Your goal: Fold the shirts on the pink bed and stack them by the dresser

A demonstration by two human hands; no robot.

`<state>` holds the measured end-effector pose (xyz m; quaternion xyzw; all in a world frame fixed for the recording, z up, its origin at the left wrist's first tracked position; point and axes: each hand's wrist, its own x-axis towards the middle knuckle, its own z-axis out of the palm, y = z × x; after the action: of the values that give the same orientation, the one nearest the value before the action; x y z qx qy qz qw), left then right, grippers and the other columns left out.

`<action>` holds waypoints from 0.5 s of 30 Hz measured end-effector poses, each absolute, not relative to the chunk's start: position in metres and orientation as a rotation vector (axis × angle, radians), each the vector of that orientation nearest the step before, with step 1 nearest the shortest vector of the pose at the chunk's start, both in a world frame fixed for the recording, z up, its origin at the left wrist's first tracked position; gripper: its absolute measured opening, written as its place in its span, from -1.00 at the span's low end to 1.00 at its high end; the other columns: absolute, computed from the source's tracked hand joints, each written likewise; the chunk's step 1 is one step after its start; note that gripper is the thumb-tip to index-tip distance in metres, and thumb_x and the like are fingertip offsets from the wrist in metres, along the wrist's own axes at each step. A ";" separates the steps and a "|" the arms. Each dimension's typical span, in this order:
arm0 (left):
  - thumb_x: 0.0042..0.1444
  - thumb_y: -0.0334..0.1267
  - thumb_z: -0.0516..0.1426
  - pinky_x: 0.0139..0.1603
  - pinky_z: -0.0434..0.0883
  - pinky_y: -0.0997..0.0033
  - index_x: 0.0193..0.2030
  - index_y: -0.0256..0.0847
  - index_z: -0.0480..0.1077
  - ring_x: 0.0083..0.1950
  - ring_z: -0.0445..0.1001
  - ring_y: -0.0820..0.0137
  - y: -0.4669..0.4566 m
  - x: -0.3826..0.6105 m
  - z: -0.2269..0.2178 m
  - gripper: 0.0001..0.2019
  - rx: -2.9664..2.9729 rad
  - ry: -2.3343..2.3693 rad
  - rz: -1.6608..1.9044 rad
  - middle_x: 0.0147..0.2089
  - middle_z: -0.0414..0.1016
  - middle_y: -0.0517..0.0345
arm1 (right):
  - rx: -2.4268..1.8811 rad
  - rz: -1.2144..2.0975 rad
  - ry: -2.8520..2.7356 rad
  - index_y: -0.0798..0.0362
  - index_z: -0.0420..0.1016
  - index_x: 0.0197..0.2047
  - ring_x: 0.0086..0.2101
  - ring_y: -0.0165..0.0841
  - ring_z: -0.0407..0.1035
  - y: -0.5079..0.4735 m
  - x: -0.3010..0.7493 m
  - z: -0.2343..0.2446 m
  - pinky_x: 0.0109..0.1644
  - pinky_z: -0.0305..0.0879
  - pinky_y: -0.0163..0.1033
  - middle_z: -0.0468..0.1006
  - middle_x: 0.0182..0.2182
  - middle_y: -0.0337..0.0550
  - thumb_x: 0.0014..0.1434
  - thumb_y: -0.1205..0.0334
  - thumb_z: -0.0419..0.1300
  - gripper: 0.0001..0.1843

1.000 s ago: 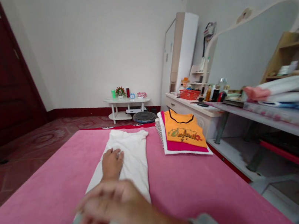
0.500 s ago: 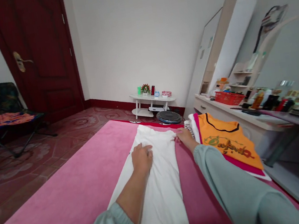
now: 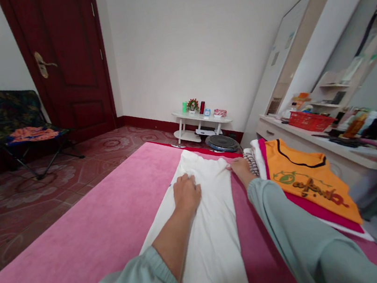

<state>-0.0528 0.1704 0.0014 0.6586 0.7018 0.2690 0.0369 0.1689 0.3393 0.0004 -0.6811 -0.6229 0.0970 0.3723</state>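
A white garment [image 3: 207,233], folded into a long strip, lies lengthwise on the pink bed cover [image 3: 83,242]. My left hand [image 3: 186,194] rests palm down on its left side near the far end, fingers lying flat. My right hand [image 3: 240,168] is at the garment's far right corner, its fingers pinching the cloth edge. Both forearms wear pale green sleeves. Just right of my right hand sits a stack of folded clothes topped by an orange top [image 3: 305,178] with green lettering.
A dresser [image 3: 274,126] with a red basket [image 3: 308,120] and bottles runs along the right. A small white table [image 3: 202,123] and a round dark scale [image 3: 222,143] stand beyond the bed. A folding chair [image 3: 12,127] and a dark red door [image 3: 66,60] are at left.
My right arm swung from close to the camera out to the garment's far right corner and took hold of it. The left hand stayed on the cloth. The view turned left.
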 end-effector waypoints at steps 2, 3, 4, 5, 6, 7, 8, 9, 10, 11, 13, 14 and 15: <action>0.16 -0.20 0.05 0.05 0.30 0.19 -0.01 -0.19 0.43 0.09 0.32 0.13 0.170 -0.053 0.001 -0.71 2.020 2.159 0.827 0.02 0.42 -0.05 | -1.736 0.160 -1.621 0.26 0.52 -0.13 -0.16 -0.17 0.45 0.334 0.163 0.004 -0.10 0.34 -0.19 0.57 -0.22 0.06 0.00 0.44 0.21 -0.69; 0.16 -0.21 0.05 0.05 0.30 0.20 -0.02 -0.19 0.43 0.09 0.32 0.13 0.170 -0.053 0.001 -0.71 2.017 2.160 0.829 0.02 0.42 -0.05 | -1.713 0.116 -1.644 0.25 0.49 -0.06 -0.09 -0.17 0.42 0.331 0.159 0.006 -0.03 0.30 -0.19 0.55 -0.13 0.10 0.01 0.46 0.16 -0.63; 0.16 -0.21 0.06 0.05 0.30 0.20 -0.03 -0.19 0.43 0.09 0.32 0.14 0.171 -0.053 0.001 -0.72 2.013 2.163 0.831 0.01 0.42 -0.04 | -1.679 0.078 -1.677 0.22 0.47 -0.01 -0.04 -0.19 0.38 0.327 0.153 0.009 0.03 0.26 -0.19 0.52 -0.06 0.10 0.04 0.47 0.11 -0.59; 0.16 -0.21 0.06 0.05 0.30 0.21 -0.04 -0.18 0.43 0.08 0.32 0.14 0.170 -0.053 0.000 -0.73 2.010 2.164 0.832 0.01 0.42 -0.04 | -1.641 0.053 -1.719 0.19 0.47 0.00 -0.01 -0.22 0.36 0.323 0.146 0.011 0.07 0.23 -0.21 0.50 -0.03 0.07 0.06 0.46 0.07 -0.59; 0.16 -0.21 0.06 0.05 0.30 0.22 -0.05 -0.18 0.43 0.08 0.32 0.15 0.170 -0.053 0.000 -0.74 2.010 2.164 0.830 0.00 0.42 -0.03 | -1.602 0.042 -1.768 0.15 0.49 -0.02 -0.01 -0.25 0.36 0.320 0.139 0.012 0.08 0.21 -0.24 0.50 -0.03 0.03 0.08 0.45 0.04 -0.61; 0.15 -0.21 0.06 0.04 0.30 0.22 -0.06 -0.17 0.44 0.07 0.32 0.15 0.170 -0.053 0.001 -0.75 2.008 2.166 0.827 -0.01 0.42 -0.03 | -1.569 0.044 -1.815 0.12 0.50 -0.05 -0.03 -0.29 0.37 0.317 0.131 0.013 0.07 0.21 -0.26 0.52 -0.06 -0.02 0.10 0.44 0.02 -0.62; 0.15 -0.20 0.06 0.03 0.30 0.23 -0.07 -0.16 0.44 0.07 0.32 0.15 0.170 -0.053 0.001 -0.75 2.008 2.167 0.824 -0.01 0.42 -0.02 | -1.546 0.055 -1.857 0.11 0.51 -0.07 -0.08 -0.31 0.39 0.315 0.123 0.012 0.05 0.22 -0.28 0.54 -0.11 -0.06 0.11 0.43 0.01 -0.64; 0.15 -0.21 0.06 0.03 0.30 0.23 -0.07 -0.15 0.44 0.06 0.33 0.15 0.170 -0.053 0.001 -0.75 2.013 2.168 0.825 -0.02 0.42 -0.02 | -1.534 0.074 -1.894 0.10 0.51 -0.07 -0.13 -0.33 0.41 0.314 0.116 0.011 0.00 0.24 -0.30 0.56 -0.17 -0.09 0.11 0.42 0.02 -0.64; 0.15 -0.21 0.06 0.02 0.30 0.22 -0.06 -0.14 0.44 0.06 0.33 0.15 0.169 -0.053 0.001 -0.75 2.020 2.166 0.830 -0.03 0.42 -0.01 | -1.531 0.096 -1.922 0.11 0.50 -0.06 -0.19 -0.33 0.42 0.313 0.109 0.009 -0.06 0.26 -0.31 0.58 -0.22 -0.10 0.09 0.40 0.05 -0.64; 0.15 -0.21 0.06 0.02 0.30 0.22 -0.05 -0.12 0.44 0.06 0.33 0.15 0.169 -0.053 0.001 -0.74 2.029 2.161 0.837 -0.03 0.43 -0.01 | -1.537 0.118 -1.943 0.12 0.49 -0.04 -0.23 -0.32 0.43 0.313 0.104 0.006 -0.12 0.28 -0.31 0.58 -0.25 -0.10 0.07 0.37 0.10 -0.63; 0.15 -0.22 0.06 0.04 0.30 0.20 -0.03 -0.09 0.45 0.06 0.33 0.15 0.169 -0.053 0.001 -0.73 2.044 2.145 0.850 -0.03 0.43 0.00 | -1.569 0.156 -1.968 0.14 0.50 -0.05 -0.29 -0.30 0.43 0.316 0.096 0.001 -0.21 0.29 -0.31 0.59 -0.30 -0.09 -0.01 0.34 0.20 -0.60; 0.15 -0.22 0.06 0.05 0.30 0.20 -0.03 -0.08 0.46 0.07 0.33 0.14 0.169 -0.053 0.001 -0.73 2.042 2.140 0.851 -0.02 0.42 -0.01 | -1.593 0.169 -1.969 0.14 0.52 -0.09 -0.30 -0.29 0.44 0.318 0.094 0.000 -0.23 0.28 -0.30 0.59 -0.32 -0.09 -0.06 0.35 0.23 -0.62; 0.14 -0.22 0.06 0.07 0.29 0.19 -0.04 -0.08 0.47 0.09 0.32 0.14 0.170 -0.053 0.001 -0.73 2.028 2.141 0.851 0.01 0.42 -0.02 | -1.621 0.174 -1.960 0.15 0.54 -0.15 -0.31 -0.27 0.44 0.320 0.094 -0.001 -0.24 0.28 -0.30 0.58 -0.35 -0.07 -0.08 0.37 0.23 -0.66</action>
<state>-0.0531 0.1696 0.0005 0.6604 0.6971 0.2770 0.0359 0.0936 0.3200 -0.0013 -0.6080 -0.7355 0.0653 0.2919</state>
